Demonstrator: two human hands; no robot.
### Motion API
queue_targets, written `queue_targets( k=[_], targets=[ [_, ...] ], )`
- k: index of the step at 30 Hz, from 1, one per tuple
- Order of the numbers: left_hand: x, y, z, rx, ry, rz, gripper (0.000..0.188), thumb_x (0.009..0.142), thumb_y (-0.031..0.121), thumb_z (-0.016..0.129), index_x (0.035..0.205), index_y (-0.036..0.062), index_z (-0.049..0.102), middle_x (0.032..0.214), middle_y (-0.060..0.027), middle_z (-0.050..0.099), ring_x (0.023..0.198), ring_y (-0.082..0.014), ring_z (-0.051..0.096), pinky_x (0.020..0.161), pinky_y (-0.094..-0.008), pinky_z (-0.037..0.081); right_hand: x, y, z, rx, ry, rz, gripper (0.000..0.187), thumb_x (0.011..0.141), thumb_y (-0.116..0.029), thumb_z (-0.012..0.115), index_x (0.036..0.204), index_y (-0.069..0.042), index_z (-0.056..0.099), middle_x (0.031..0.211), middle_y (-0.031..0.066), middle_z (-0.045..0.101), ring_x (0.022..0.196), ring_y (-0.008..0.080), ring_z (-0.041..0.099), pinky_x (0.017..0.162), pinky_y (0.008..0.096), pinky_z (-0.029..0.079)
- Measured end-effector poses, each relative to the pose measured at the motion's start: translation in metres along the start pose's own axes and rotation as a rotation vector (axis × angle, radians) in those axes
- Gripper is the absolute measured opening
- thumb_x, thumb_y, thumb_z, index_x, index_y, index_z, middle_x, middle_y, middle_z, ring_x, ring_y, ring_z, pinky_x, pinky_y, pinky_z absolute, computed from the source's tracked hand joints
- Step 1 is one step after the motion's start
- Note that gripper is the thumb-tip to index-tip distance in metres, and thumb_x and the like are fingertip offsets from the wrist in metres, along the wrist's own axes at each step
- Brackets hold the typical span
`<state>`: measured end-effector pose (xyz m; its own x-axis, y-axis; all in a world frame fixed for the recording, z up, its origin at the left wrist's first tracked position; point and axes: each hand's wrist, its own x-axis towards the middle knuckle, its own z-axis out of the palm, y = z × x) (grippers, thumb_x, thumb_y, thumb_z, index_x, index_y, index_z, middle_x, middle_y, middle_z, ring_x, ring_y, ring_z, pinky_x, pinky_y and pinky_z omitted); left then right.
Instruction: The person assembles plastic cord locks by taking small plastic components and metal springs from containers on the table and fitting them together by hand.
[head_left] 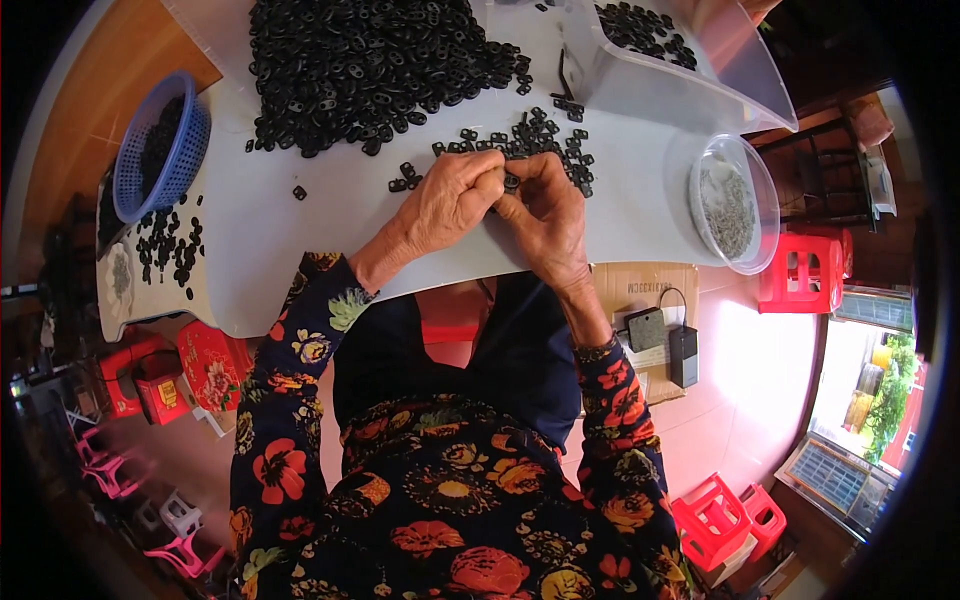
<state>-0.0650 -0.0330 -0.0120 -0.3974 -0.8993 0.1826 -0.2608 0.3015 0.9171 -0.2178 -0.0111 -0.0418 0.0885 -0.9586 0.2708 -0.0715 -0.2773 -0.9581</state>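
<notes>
Both my hands meet over the near part of the table, fingertips almost touching. In my right hand [548, 212], thumb and fingers pinch a small black plastic piece [511, 184]. My left hand [452, 200] is closed right beside it, its fingers curled; what it grips is hidden behind the knuckles. Just beyond the hands lies a loose group of small black two-holed pieces [560, 145]. Farther back spreads a large heap of black oval pieces with holes [365, 70].
A blue plastic basket [195, 150] with black pieces stands at the left, small black parts [170, 245] scattered near it. At the right sits a clear round tub [766, 215] of small metal bits. A clear plastic bin [640, 95] holding black pieces is at the back right.
</notes>
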Motion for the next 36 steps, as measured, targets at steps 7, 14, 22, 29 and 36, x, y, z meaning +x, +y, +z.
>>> queue_targets(
  k=[7, 14, 22, 29, 36],
  targets=[
    [-0.001, -0.003, 0.000, 0.006, -0.020, 0.013, 0.014, 0.085, 0.006, 0.046, 0.075, -0.0017, 0.042, 0.060, -0.0114, 0.044, 0.054, -0.0151, 0.037, 0.052, -0.0330, 0.038, -0.002, 0.001, 0.000, 0.020, -0.003, 0.062, 0.027, 0.074, -0.002, 0.071, 0.096, 0.001, 0.057, 0.071, 0.0005, 0.052, 0.062, 0.0070, 0.045, 0.056, 0.0217, 0.040],
    [-0.002, 0.001, 0.003, 0.007, 0.011, 0.046, 0.015, 0.086, 0.007, 0.045, 0.074, -0.0016, 0.042, 0.059, -0.0116, 0.042, 0.053, -0.0167, 0.037, 0.052, -0.0337, 0.038, -0.003, -0.002, 0.000, -0.082, 0.022, -0.033, 0.025, 0.073, -0.002, 0.072, 0.094, 0.000, 0.057, 0.069, 0.0039, 0.053, 0.059, 0.0107, 0.048, 0.054, 0.0243, 0.042],
    [-0.005, 0.003, 0.001, -0.026, -0.039, 0.023, 0.016, 0.086, 0.009, 0.045, 0.074, -0.0013, 0.042, 0.061, -0.0122, 0.044, 0.054, -0.0180, 0.039, 0.053, -0.0346, 0.038, -0.003, -0.001, 0.002, -0.088, 0.038, -0.104, 0.024, 0.073, 0.000, 0.071, 0.092, 0.000, 0.057, 0.073, 0.0054, 0.057, 0.060, 0.0128, 0.050, 0.056, 0.0255, 0.044],
    [-0.003, 0.004, 0.002, -0.016, -0.007, 0.026, 0.016, 0.087, 0.009, 0.045, 0.075, -0.0017, 0.043, 0.062, -0.0134, 0.045, 0.055, -0.0202, 0.041, 0.054, -0.0350, 0.039, -0.002, -0.002, 0.000, -0.024, 0.037, 0.012, 0.024, 0.073, -0.002, 0.073, 0.091, 0.000, 0.058, 0.069, -0.0002, 0.053, 0.060, 0.0046, 0.044, 0.051, 0.0203, 0.037],
    [-0.003, 0.013, 0.009, -0.174, 0.042, -0.057, 0.031, 0.095, 0.024, 0.039, 0.077, -0.0010, 0.045, 0.062, -0.0087, 0.047, 0.057, -0.0177, 0.044, 0.057, -0.0321, 0.042, 0.004, -0.023, -0.011, -0.125, 0.188, -0.135, 0.025, 0.073, -0.003, 0.075, 0.092, 0.000, 0.059, 0.068, -0.0007, 0.054, 0.061, 0.0063, 0.047, 0.056, 0.0205, 0.041]
  ],
)
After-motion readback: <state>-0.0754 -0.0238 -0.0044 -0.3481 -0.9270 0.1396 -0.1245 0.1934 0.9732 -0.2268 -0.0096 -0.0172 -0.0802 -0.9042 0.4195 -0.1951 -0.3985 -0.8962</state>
